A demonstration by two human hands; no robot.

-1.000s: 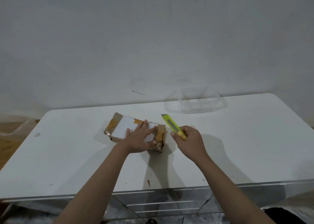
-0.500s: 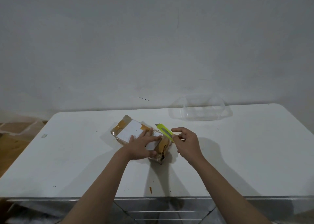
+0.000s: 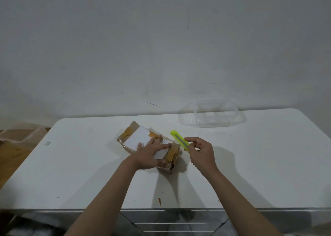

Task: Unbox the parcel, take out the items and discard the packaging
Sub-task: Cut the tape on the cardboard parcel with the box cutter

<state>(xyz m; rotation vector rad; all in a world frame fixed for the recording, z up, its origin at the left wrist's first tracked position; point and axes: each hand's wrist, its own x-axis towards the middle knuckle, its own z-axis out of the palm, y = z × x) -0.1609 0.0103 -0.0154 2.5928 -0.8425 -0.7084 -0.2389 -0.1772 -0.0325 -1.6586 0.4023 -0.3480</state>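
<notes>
Brown-taped cardboard parcel [image 3: 143, 142] with a white label lies mid-desk, pinned flat under the left hand [image 3: 149, 155], fingers straight. Right hand [image 3: 201, 152] pinches a yellow-green plastic box cutter [image 3: 179, 141] just right of the parcel. Advisable: shallow cut along the tape seam, away from the steadying fingers.

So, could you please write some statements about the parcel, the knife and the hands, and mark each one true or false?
1. The left hand rests flat on the parcel. True.
2. The right hand holds a red pair of scissors. False: it pinches a yellow-green utility knife.
3. The parcel is already open and empty. False: it is still taped shut.
4. A clear plastic container stands at the far edge of the table. True.
5. The knife lies inside the container. False: the knife is beside the parcel, apart from the container.
</notes>
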